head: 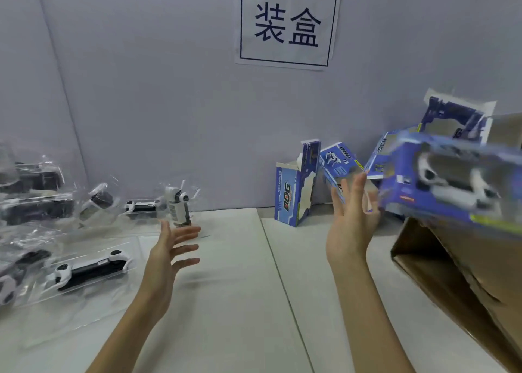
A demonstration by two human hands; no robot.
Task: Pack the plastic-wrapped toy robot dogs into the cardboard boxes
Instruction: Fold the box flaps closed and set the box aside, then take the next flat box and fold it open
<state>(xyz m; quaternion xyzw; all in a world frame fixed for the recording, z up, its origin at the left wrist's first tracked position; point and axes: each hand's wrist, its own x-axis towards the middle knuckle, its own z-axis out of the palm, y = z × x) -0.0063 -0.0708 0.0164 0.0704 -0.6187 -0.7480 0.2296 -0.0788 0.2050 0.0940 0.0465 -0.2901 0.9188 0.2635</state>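
Note:
A blue windowed toy box (452, 180) with a robot dog inside is blurred in mid-air above the big brown carton (463, 273) at right. My right hand (350, 217) is raised just left of it, fingers spread, touching nothing. My left hand (169, 248) hovers over the table with fingers spread and holds nothing. Several plastic-wrapped robot dogs lie at left, among them one (90, 268) flat in its bag near my left hand and one (178, 206) standing upright. Empty blue boxes (293, 191) stand against the back wall.
A white table (240, 302) with a seam down its middle runs under both hands. A grey partition wall carries a paper sign (286, 23). More blue boxes (454, 118) rest on the carton's far side.

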